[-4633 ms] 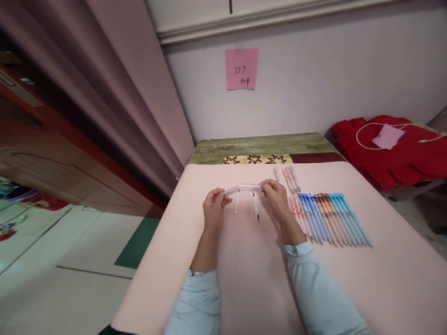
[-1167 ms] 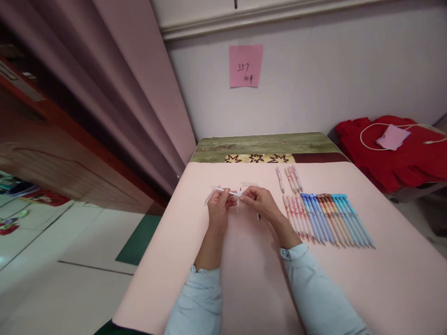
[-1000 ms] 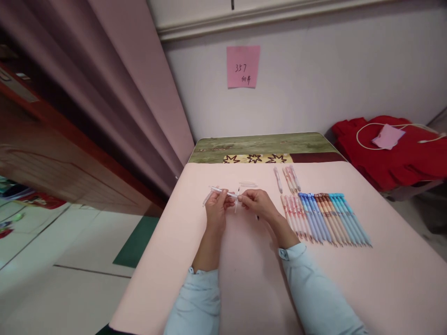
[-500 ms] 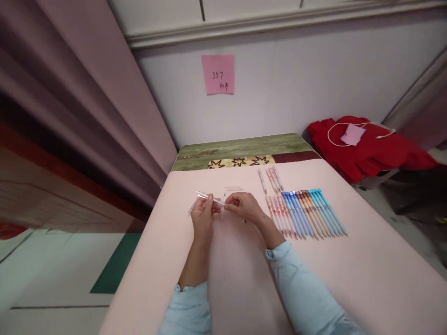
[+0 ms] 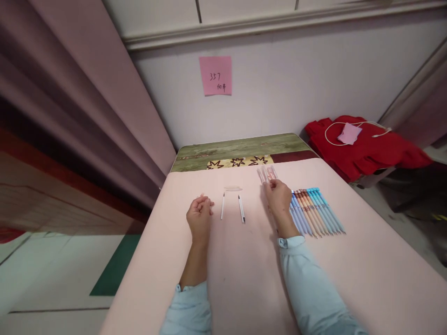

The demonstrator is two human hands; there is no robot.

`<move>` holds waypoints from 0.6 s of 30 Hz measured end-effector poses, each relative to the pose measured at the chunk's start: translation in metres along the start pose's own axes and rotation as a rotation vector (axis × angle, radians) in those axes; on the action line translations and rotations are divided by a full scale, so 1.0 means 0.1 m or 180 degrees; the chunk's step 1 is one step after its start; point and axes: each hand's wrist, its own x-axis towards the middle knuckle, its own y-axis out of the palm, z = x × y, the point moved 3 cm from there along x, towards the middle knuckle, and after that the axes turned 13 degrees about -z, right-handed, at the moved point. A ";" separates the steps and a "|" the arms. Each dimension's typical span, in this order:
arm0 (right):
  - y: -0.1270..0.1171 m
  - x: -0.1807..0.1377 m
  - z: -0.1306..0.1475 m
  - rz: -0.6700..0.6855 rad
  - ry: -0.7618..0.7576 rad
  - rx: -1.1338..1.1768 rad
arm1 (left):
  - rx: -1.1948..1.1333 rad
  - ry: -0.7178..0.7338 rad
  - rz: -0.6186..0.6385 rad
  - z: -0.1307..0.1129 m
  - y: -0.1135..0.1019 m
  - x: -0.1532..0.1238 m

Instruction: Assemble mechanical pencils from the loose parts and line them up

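Note:
My left hand (image 5: 199, 216) is closed above the left part of the table, and only a pale tip shows past its fingers. What it holds is mostly hidden. My right hand (image 5: 278, 197) pinches at the lower ends of several clear, pink-patterned pens (image 5: 268, 173) at the back. It seems to have hold of one pen, though the fingers cover the contact. Between my hands lie a thin white pen refill (image 5: 222, 207) and, to its right, a thicker white refill-like piece (image 5: 241, 209) with dark ends. Slim clear pieces (image 5: 233, 188) lie behind them.
Blue, brown and turquoise pens (image 5: 316, 211) lie in a row to the right of my right hand. The pink-covered table (image 5: 167, 260) ends at a green patterned strip (image 5: 223, 153) near the wall. Red cloth (image 5: 370, 151) with a white cable lies beyond on the right.
My hands have parted from the clear pen barrel they shared. The right hand has moved right to the back pens. My left hand stays at the left with fingers more curled.

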 end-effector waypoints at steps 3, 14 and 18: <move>-0.02 -0.03 0.08 -0.0004 -0.0157 0.0003 | 0.0098 0.0204 -0.0368 -0.06 -0.08 0.04; 0.20 -0.45 0.38 0.1889 -0.0877 0.0121 | 0.1965 0.0693 -0.1218 -0.06 -0.49 0.27; 0.19 -0.51 0.44 0.1932 -0.1036 -0.0423 | 0.2607 0.0702 -0.0946 -0.03 -0.46 0.26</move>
